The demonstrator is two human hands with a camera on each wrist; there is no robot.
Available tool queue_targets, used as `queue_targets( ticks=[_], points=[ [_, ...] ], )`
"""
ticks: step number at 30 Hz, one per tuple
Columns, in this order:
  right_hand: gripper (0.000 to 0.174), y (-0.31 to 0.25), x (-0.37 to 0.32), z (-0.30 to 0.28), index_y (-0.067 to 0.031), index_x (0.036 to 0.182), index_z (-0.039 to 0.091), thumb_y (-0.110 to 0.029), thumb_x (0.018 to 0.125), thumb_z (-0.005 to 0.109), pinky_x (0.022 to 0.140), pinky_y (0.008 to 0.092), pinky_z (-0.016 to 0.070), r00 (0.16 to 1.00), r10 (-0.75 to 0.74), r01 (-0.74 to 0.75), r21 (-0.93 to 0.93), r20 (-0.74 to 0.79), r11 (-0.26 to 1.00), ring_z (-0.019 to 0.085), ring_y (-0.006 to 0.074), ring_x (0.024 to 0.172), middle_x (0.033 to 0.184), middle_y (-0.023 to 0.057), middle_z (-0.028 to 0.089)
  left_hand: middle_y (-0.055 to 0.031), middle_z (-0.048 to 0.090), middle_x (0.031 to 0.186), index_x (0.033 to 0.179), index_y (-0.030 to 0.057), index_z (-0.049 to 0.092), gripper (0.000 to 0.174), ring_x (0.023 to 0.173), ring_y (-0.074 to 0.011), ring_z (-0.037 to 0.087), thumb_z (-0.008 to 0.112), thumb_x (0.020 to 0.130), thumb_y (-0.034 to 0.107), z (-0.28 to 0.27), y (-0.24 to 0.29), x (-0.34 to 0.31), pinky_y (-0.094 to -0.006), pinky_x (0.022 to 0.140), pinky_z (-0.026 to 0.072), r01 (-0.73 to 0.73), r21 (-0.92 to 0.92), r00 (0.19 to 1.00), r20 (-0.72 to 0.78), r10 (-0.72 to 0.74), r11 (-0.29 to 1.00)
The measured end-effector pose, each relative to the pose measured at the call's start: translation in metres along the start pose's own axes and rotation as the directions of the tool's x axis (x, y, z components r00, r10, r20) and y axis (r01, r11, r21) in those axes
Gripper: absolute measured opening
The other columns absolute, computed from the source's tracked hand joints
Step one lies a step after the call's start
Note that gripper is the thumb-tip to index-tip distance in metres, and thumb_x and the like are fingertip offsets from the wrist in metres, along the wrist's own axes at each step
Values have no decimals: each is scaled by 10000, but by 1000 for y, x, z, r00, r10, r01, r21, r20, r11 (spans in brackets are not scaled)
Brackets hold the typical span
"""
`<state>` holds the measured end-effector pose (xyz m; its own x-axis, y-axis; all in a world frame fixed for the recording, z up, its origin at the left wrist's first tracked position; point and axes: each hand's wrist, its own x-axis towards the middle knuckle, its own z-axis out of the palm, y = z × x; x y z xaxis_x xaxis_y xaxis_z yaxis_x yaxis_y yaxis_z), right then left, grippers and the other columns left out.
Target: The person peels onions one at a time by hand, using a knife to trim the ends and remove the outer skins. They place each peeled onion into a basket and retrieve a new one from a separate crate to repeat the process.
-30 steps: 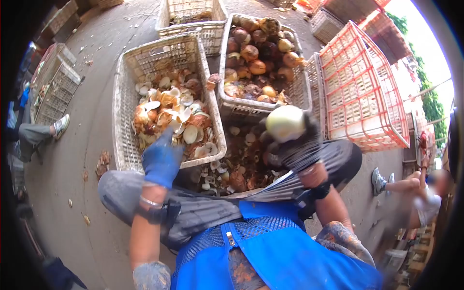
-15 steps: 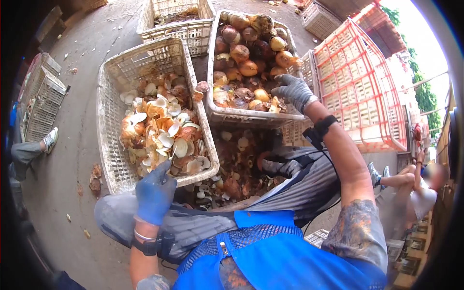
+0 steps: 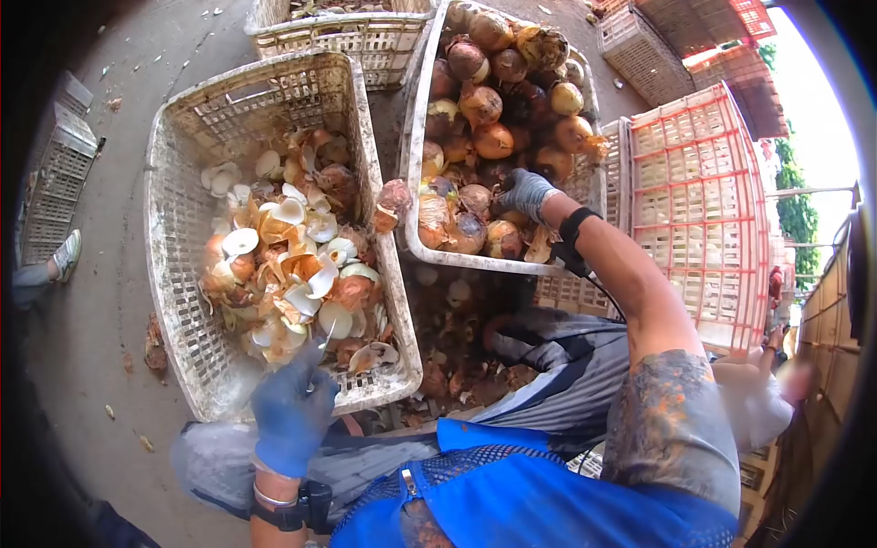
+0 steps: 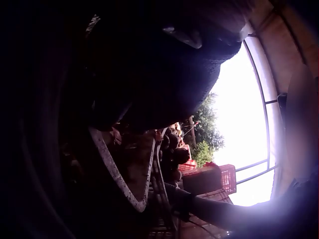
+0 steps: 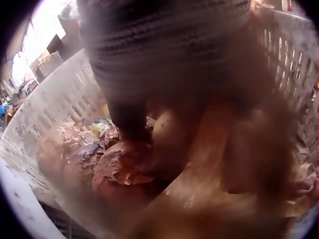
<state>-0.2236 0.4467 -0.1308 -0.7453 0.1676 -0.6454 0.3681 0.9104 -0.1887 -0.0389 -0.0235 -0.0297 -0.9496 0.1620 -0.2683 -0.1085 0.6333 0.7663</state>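
Observation:
The left hand point(image 3: 292, 411), in a blue glove, is over the near edge of the left crate point(image 3: 391, 301), fingers curled round a thin shiny thing point(image 3: 327, 338) like a small blade. That crate holds pale onion pieces and peels point(image 3: 297, 265). In the left wrist view this hand point(image 4: 154, 69) is a dark shape. Gloved in grey, the right hand point(image 3: 528, 194) reaches down among whole onions point(image 3: 493, 141) in the right crate point(image 3: 416, 205). The right wrist view shows that hand point(image 5: 164, 59) close above a reddish onion point(image 5: 117, 167); its grip is blurred and partly hidden.
Peels point(image 3: 457, 365) lie in the shadow between the crates and the person's legs. A red-and-white crate point(image 3: 699, 210) stands at the right, another crate point(image 3: 343, 41) behind. An onion point(image 3: 393, 203) is wedged between the two front crates. Another person sits far right.
A second ago the right hand held a pale onion near the lap; it moved to the right crate's edge, then in among the onions without it. The left hand stays near the left crate.

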Motion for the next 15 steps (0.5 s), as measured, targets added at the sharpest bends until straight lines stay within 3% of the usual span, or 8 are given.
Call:
queue_targets(
  ticks=[1, 5, 7, 8, 10, 11, 13, 15],
  points=[
    [799, 6, 2, 5, 35, 1297, 648, -383, 670, 912, 986, 408, 521, 997, -27, 28, 11, -72, 1000, 682, 335, 1141, 1227, 215, 715, -155, 770, 987, 1281, -20, 688, 497, 774, -155, 719, 710, 785, -49, -1, 0, 0, -299, 670, 566, 9, 33, 998, 58, -11, 999],
    [724, 9, -9, -7, 28, 1298, 643, -314, 708, 886, 972, 393, 524, 999, -46, 47, 108, -9, 993, 689, 343, 1118, 1216, 200, 712, -136, 774, 998, 1299, -22, 677, 509, 803, -156, 720, 718, 792, -47, 2, -8, -5, -295, 691, 570, 16, -69, 999, 38, -13, 997],
    [616, 4, -39, -23, 6, 1298, 632, -254, 778, 834, 938, 426, 562, 999, -34, 52, 698, -39, 714, 693, 348, 1107, 1214, 172, 698, -130, 774, 1015, 1347, -26, 644, 550, 830, -158, 718, 725, 803, -48, 8, -22, -8, -288, 709, 573, -51, -79, 998, -28, 49, 996],
    [616, -2, -54, -31, 6, 1298, 632, -254, 778, 834, 938, 426, 562, 998, -37, 58, 696, -45, 716, 693, 348, 1107, 1214, 172, 698, -130, 774, 1015, 1347, -26, 644, 550, 830, -158, 718, 725, 803, -48, 7, -21, -9, -288, 709, 573, -56, -82, 998, -33, 53, 995],
    [528, -20, -88, -48, -11, 1302, 610, -250, 861, 773, 892, 472, 603, 980, -197, 54, 970, -6, 236, 693, 342, 1103, 1223, 158, 679, -157, 758, 1066, 1427, -28, 571, 633, 844, -158, 715, 726, 813, -34, 3, -16, -7, -267, 676, 575, -53, -265, 998, 7, 57, 963],
    [528, -33, -108, -53, -11, 1302, 610, -250, 861, 773, 892, 472, 603, 978, -210, 68, 969, -18, 238, 693, 342, 1103, 1223, 158, 679, -157, 758, 1066, 1427, -28, 571, 633, 844, -158, 715, 726, 813, -34, -3, -1, -4, -267, 676, 575, -64, -263, 998, -9, 64, 963],
    [486, -70, -153, -51, -12, 1285, 606, -279, 903, 743, 861, 508, 624, 900, -402, 258, 950, -170, 176, 695, 331, 1101, 1220, 162, 678, -102, 759, 889, 1397, -52, 569, 629, 821, -182, 734, 800, 822, 58, -13, 51, 1, -303, 783, 574, 19, -550, 1000, -8, -28, 835],
    [477, -104, -201, -36, -9, 1280, 611, -302, 922, 728, 887, 487, 618, 840, -511, 276, 954, -181, 115, 695, 318, 1099, 1227, 155, 671, -131, 768, 979, 1435, -27, 538, 682, 875, -198, 748, 824, 832, 113, -3, 69, 7, -322, 809, 581, -101, -548, 995, -47, 89, 830]
  ],
)
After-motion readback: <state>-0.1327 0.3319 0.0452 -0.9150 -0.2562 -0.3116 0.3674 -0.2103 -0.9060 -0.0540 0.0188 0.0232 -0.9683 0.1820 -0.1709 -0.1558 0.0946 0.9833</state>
